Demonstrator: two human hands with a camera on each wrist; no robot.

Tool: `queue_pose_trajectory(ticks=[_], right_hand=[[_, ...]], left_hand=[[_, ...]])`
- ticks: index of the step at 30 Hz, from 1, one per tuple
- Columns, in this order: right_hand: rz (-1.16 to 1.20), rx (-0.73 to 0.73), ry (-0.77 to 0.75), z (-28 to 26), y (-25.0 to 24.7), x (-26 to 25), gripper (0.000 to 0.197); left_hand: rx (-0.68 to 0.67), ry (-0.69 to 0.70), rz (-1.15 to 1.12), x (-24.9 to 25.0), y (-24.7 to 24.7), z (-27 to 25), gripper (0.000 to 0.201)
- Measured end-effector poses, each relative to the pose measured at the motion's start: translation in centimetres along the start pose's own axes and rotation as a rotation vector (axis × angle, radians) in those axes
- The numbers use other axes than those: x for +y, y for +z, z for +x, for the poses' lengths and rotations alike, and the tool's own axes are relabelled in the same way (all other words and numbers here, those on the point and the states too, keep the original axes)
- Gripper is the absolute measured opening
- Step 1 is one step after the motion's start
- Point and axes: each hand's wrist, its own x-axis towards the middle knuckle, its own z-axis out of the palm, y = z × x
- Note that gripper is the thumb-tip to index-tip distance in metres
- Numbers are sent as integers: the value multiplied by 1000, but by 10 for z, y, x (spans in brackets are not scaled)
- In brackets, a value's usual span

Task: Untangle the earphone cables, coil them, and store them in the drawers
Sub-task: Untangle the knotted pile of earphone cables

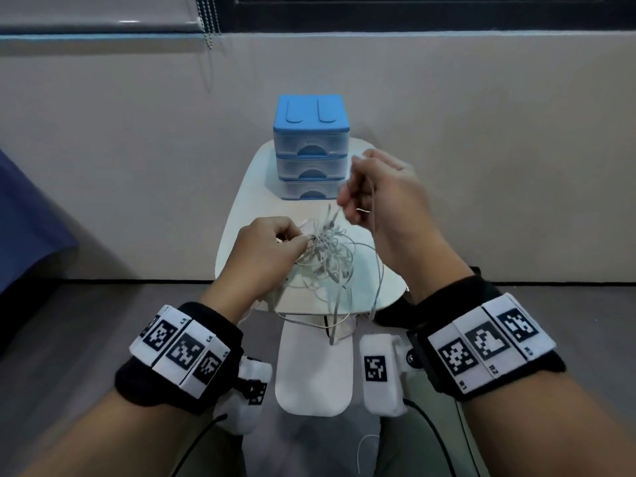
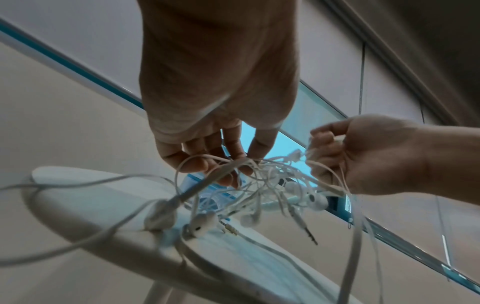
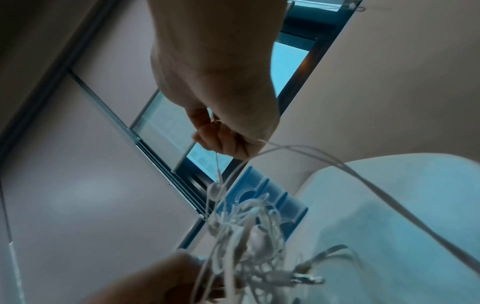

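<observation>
Pinching the earphone tangle (image 1: 325, 251), the left hand (image 1: 265, 251) should anchor while the right hand (image 1: 382, 191), gripping one strand, draws gently.

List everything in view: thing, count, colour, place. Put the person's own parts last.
tangled white earphone cables: one bundle, number of sets unclear, white, held above the table's near half, strands hanging over its near edge
blue plastic three-drawer unit: one, blue frame with clear drawers, all closed, far end of table
small rounded white table: one, white, in front of the wall
beaded blind cord: one, silver, upper left
left hand: pinches the tangle
right hand: raised, grips one strand
marker-tagged black wristbands: two, one on each wrist
</observation>
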Motion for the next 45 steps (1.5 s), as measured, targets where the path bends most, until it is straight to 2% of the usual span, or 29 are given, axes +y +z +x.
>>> queue_pose_trajectory(ticks=[3,6,8,11,15,20,27,30,34,36,39,43,45], right_hand=[[-22,177,-2,4,-12,6,33],[-232,214,71,5,-28,29,30],[-384,167,130,2,-37,44,27],[-577,12,177,-6,-47,55,14],[-757,-192,184,-17,-55,50,3],[-756,-255,198,-17,-65,41,14],[-693,-182,222,-12,-67,48,28],[-658,-176,252,-14,-67,52,24],[-603,-255,276,-20,-67,56,7],[-631,-285,277,-20,-68,59,18],[-812,-377,260,-23,-67,61,34],[-954,-452,212,-27,-62,60,23],[-825,-423,256,-28,-63,59,23]], left_hand=[[15,2,-25,0,-6,-2,18],[4,6,9,-3,-5,-5,16],[-17,7,33,-5,0,-7,15],[-51,7,50,-6,6,-8,10],[-98,35,67,-5,10,-9,28],[-103,57,81,-6,13,-10,38],[-102,124,120,-6,16,-8,40],[-129,153,153,-4,16,-9,32],[-131,179,212,-8,19,-11,17],[-118,182,255,-9,21,-12,13],[-104,160,283,-8,20,-12,9],[-145,140,333,-7,19,-8,8],[-159,129,333,-8,19,-6,8]])
